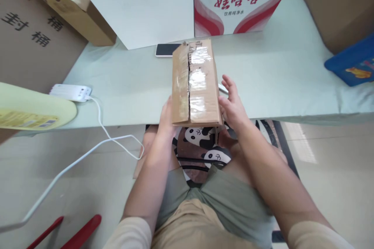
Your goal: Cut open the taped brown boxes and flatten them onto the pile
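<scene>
Cardboard box between left hand (grip hidden, unclear) and loosely open right hand.

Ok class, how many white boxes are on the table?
2: a plain white box at the far side, left of centre, and a white box with red Chinese lettering directly to its right. More may be hidden behind them.

The cardboard box hides one end of the phone and the left hand's fingertips, a white item seems mostly covered, and the edges crop the yellow bottle and blue container.
</scene>
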The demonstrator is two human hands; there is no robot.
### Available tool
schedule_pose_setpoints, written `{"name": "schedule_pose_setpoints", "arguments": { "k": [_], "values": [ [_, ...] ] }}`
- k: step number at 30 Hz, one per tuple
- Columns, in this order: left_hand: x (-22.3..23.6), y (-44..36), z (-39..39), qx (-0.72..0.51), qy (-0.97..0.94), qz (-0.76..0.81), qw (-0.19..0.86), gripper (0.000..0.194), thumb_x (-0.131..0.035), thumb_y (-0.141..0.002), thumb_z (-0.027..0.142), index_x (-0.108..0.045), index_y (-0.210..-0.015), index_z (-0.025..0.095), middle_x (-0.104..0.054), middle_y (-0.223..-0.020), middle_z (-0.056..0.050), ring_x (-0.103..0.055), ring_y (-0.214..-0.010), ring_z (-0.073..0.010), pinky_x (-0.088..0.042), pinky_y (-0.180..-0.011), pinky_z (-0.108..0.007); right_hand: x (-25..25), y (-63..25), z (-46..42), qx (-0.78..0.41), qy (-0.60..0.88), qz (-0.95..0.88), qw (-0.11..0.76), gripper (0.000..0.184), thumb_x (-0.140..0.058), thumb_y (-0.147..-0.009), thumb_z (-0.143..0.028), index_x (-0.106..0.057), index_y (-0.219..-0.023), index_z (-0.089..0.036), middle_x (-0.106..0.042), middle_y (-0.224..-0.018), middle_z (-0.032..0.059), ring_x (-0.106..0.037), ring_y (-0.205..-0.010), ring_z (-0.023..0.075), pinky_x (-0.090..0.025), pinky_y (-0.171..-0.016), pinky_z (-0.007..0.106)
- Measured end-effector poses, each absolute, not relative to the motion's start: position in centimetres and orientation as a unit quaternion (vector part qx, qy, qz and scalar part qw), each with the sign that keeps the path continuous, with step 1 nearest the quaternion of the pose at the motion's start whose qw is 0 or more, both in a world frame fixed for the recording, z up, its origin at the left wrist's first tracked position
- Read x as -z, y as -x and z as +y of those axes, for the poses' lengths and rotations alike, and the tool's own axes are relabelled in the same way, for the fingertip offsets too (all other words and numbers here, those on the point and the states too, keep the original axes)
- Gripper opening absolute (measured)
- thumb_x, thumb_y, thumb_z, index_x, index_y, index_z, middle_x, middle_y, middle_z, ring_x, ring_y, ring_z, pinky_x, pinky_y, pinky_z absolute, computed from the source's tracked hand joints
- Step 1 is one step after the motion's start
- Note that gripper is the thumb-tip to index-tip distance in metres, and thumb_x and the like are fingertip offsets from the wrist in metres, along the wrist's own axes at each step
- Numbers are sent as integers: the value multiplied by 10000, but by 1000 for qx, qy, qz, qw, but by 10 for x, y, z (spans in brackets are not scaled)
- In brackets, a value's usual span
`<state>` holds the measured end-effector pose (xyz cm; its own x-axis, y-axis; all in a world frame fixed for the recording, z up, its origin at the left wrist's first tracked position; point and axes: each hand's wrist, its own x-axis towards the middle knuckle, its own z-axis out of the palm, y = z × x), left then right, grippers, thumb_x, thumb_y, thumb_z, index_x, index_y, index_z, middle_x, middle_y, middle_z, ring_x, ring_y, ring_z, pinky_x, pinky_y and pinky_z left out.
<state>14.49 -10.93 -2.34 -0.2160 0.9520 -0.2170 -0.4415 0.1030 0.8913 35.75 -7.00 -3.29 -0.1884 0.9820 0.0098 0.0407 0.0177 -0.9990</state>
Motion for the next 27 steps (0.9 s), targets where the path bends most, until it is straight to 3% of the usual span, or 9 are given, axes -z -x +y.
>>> {"name": "schedule_pose_setpoints", "arguments": {
  "k": [3, 7, 9, 12, 15, 17, 19, 22, 27],
  "values": [
    [10, -144, -122, -623, -342, 412, 570, 836, -751, -701, 843, -705, -1288, 250, -686, -1428, -96, -548, -1451, -387, -506, -1179, -489, 32, -357, -68, -497, 496, -543, 461, 1007, -687, -740, -861, -348, -1562, -389, -350, -1706, 131, -537, -1432, 387, -582, -1024, 541],
    [12, -137, -134, -596, -452, 395, 534, 983, -970, -628, 567, -558, -1481, 302, -540, -1607, -76, -435, -1552, -346, -387, -1280, -428, 34, -359, -66, -451, 511, -572, 455, 928, -607, -805, -847, -339, -1545, -355, -375, -1669, 149, -534, -1429, 370, -563, -1051, 550],
    [17, -134, -135, -600, -416, 409, 547, 876, -939, -673, 569, -599, -1426, 278, -632, -1503, -92, -527, -1479, -342, -475, -1211, -435, 37, -360, -63, -464, 506, -558, 465, 851, -483, -865, -835, -328, -1541, -342, -414, -1629, 151, -566, -1399, 349, -581, -1024, 540],
    [25, -127, -133, -599, -305, 452, 586, 590, -832, -763, 587, -689, -1215, 236, -769, -1193, -93, -719, -1191, -323, -650, -893, -401, 40, -361, -59, -508, 487, -505, 500, 754, -396, -897, -765, -390, -1489, -299, -522, -1530, 156, -621, -1341, 326, -595, -1006, 529],
    [28, -121, -131, -604, -217, 489, 591, 357, -629, -918, 537, -694, -1086, 228, -779, -981, -58, -765, -890, -239, -655, -701, -335, 39, -359, -58, -547, 467, -474, 508, 628, -442, -885, -681, -540, -1334, -254, -629, -1438, 152, -639, -1329, 318, -565, -1070, 535],
    [29, -119, -130, -605, -180, 492, 600, 366, -494, -988, 525, -687, -1074, 226, -772, -915, -50, -757, -787, -204, -654, -670, -318, 37, -357, -59, -562, 456, -491, 486, 588, -476, -877, -644, -574, -1299, -245, -650, -1441, 146, -649, -1327, 319, -553, -1093, 537],
    [30, -119, -130, -599, -162, 488, 614, 419, -413, -1019, 538, -683, -1076, 223, -776, -891, -53, -761, -761, -192, -658, -677, -312, 36, -357, -61, -549, 456, -533, 454, 641, -485, -890, -642, -533, -1404, -263, -634, -1484, 132, -654, -1328, 313, -558, -1088, 525],
    [34, -120, -131, -583, -159, 497, 623, 428, -408, -1026, 548, -677, -1077, 219, -790, -884, -56, -778, -766, -185, -658, -703, -297, 37, -359, -65, -533, 455, -594, 396, 807, -489, -921, -705, -308, -1618, -341, -630, -1503, 106, -670, -1304, 308, -575, -1055, 524],
    [50, -115, -135, -516, -210, 592, 582, 331, -499, -984, 444, -692, -951, 177, -799, -792, -96, -771, -651, -194, -555, -527, -231, 29, -361, -73, -545, 389, -627, 397, 1197, -572, -768, -920, -30, -1684, -371, -568, -1558, 143, -631, -1359, 362, -589, -1029, 571]
  ]
}}
